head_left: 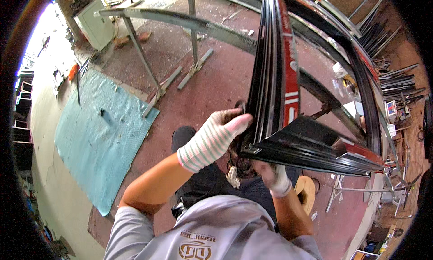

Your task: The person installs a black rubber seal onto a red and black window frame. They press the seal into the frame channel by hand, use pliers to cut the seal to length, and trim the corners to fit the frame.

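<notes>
A black metal window or door frame (266, 75), with red and white protective film on its face, stands tilted in front of me. My left hand (215, 136), in a white glove with green stripes, is closed at the frame's near left corner. Its thumb and fingers pinch a thin black strip (240, 107) that curls beside the profile. Below the frame's near rail (306, 154) is my right hand (273, 178), also gloved. The rail and blur hide its fingers. Dark tangled material (242, 166) lies between the hands, above my lap.
A metal stand (180, 20) with splayed legs supports the work area ahead. On the floor at left lies a blue sheet (103, 133). A round tan object (305, 194) sits by my right forearm. Loose profiles (399, 86) are piled along the right side. A white cabinet (94, 23) stands far left.
</notes>
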Available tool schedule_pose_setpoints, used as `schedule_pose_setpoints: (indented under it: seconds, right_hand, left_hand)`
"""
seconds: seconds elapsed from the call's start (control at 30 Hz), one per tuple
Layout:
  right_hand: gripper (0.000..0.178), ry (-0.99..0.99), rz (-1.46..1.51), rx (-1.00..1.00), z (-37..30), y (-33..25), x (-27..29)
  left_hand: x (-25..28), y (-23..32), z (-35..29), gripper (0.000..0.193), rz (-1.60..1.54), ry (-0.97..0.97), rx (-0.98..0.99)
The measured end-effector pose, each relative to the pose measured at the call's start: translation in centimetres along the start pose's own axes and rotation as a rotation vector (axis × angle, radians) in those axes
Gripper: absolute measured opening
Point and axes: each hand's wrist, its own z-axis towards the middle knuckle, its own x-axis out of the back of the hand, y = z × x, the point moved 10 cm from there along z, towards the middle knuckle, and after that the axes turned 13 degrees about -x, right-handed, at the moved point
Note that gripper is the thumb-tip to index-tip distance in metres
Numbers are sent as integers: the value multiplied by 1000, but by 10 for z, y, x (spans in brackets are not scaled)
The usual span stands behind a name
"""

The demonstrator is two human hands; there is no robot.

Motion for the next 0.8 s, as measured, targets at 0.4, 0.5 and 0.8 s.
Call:
schedule_pose_setpoints:
  seconds: [0.4, 0.5, 0.8]
  right_hand:
    - [68, 360, 1423, 105, -12, -38, 63]
    - [62, 518, 1421, 149, -39, -16, 89]
    - [58, 574, 1046, 52, -156, -22, 274]
  left_hand:
    - [-19, 124, -3, 19, 623, 122, -693]
    - [-67, 154, 7, 18, 767, -103, -857]
    - [-225, 111, 54, 61, 1234, -848, -1334]
